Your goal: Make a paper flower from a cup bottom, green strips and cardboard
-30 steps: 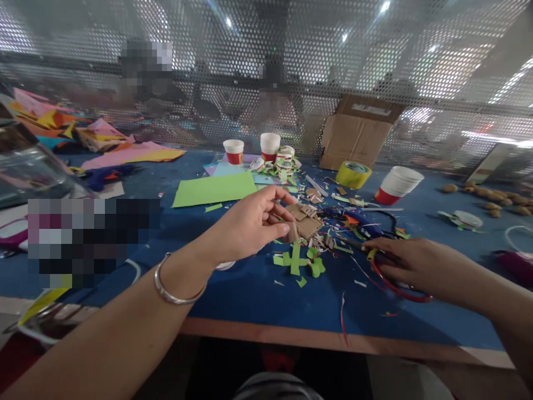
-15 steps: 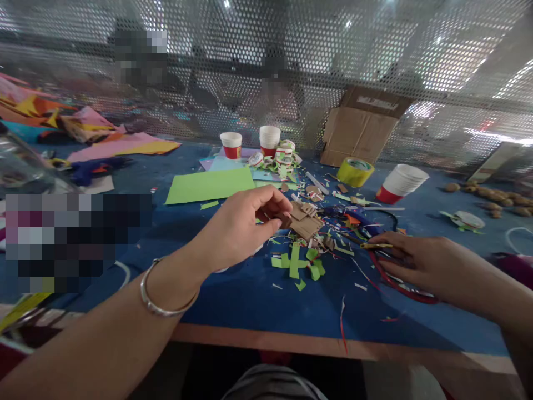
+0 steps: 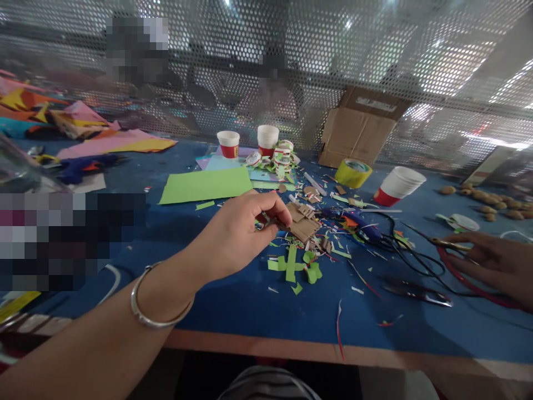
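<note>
My left hand [image 3: 245, 230], with a silver bangle at the wrist, pinches a small brown piece of cardboard [image 3: 283, 226] between thumb and fingers. Right beside those fingertips lies a small pile of cut cardboard [image 3: 305, 226] amid paper scraps. At the right, my right hand [image 3: 495, 264] is closed on scissors [image 3: 452, 244] with red handles, their blades pointing left. A blue glue gun [image 3: 368, 229] with a black cord lies between my hands. Below its cord rests a dark utility knife [image 3: 420, 293]. Green paper strips [image 3: 291, 264] lie near my left hand.
Behind are a green sheet [image 3: 206, 185], paper cups [image 3: 228, 144], small paper-covered crafts [image 3: 283, 158], yellow tape [image 3: 353, 173] and a leaning cardboard box [image 3: 360, 130]. Stacked cups [image 3: 400, 186] and walnut-like things [image 3: 495, 200] sit at right. Perforated metal mesh [image 3: 233, 72] stands along the far edge.
My right hand has moved right with the scissors, away from the glue gun, uncovering the cord and the utility knife. My left hand stays near the cardboard pile, still pinching.
</note>
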Available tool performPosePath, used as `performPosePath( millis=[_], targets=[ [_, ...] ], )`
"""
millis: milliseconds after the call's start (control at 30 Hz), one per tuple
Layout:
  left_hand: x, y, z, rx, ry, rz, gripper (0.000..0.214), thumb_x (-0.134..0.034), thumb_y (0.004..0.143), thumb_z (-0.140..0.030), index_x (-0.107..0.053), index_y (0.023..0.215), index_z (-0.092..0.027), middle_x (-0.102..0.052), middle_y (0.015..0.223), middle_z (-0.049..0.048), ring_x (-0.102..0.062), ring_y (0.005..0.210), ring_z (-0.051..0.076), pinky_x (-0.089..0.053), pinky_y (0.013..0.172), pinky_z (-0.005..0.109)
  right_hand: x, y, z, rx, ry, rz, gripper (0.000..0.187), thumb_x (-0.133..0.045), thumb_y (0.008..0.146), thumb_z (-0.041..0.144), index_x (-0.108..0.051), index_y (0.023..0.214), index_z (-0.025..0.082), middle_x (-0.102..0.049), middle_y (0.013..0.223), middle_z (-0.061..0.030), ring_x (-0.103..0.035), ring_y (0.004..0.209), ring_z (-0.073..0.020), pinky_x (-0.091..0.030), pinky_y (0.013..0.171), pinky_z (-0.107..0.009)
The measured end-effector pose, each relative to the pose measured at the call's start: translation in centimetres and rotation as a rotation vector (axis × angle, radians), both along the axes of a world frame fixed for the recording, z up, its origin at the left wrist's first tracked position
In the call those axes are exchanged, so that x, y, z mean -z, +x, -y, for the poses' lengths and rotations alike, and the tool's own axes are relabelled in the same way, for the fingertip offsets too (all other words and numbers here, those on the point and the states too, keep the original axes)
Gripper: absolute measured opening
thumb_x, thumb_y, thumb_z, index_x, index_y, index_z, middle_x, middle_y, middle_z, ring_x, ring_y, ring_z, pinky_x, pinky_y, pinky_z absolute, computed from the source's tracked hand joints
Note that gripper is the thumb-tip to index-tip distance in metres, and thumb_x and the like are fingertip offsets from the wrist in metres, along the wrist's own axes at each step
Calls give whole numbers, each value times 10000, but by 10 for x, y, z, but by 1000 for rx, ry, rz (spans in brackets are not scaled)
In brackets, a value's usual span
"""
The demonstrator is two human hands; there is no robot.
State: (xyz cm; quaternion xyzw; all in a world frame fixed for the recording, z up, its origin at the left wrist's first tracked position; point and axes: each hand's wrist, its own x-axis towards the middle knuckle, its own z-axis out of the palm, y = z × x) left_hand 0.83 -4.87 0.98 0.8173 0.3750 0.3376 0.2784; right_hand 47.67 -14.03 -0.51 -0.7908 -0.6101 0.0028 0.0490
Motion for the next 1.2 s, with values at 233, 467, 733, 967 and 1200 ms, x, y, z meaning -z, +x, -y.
performPosePath(
  millis=[233, 467, 733, 967, 1200],
  targets=[
    [2, 5, 2, 58, -20, 64, 198, -605, 805, -21, -674, 851, -200, -715, 861, -36, -637, 748, 85, -499, 715, 207, 8, 4, -39, 105, -175, -55, 452, -679, 752, 527, -738, 1108, 255, -708, 686, -95, -643, 582, -249, -408, 592, -399],
    [3, 3, 1, 75, 35, 52, 190, -615, 803, -14, -667, 842, -193, -702, 884, -26, -628, 796, 102, -491, 735, 239, 20, 18, -57, 43, -225, -80, 365, -699, 691, 520, -754, 954, 273, -722, 633, -105, -679, 578, -315, -454, 595, -430],
    [2, 4, 0, 114, 158, 97, 182, -624, 830, -6, -668, 843, -182, -705, 906, 9, -624, 909, 152, -489, 860, 325, -29, -127, -47, -164, 112, -152, 399, -604, 769, 600, -758, 978, 296, -788, 858, -48, -709, 669, -242, -495, 654, -374],
    [11, 7, -2, 258, 257, 127, 176, -587, 885, -22, -656, 895, -183, -712, 976, 37, -645, 976, 144, -495, 958, 331, -22, -234, -56, -601, 9, -721, 284, -609, 933, 497, -731, 920, 241, -706, 767, 0, -622, 643, -136, -475, 586, -242],
    [11, 12, 4, 226, 15, 184, 212, -566, 869, -53, -639, 986, -214, -689, 1046, 62, -656, 1000, 174, -528, 947, 349, -11, -241, -61, -488, -34, -1088, 256, -706, 869, 466, -686, 768, 231, -639, 626, 29, -556, 536, -110, -482, 521, -217]
  ],
)
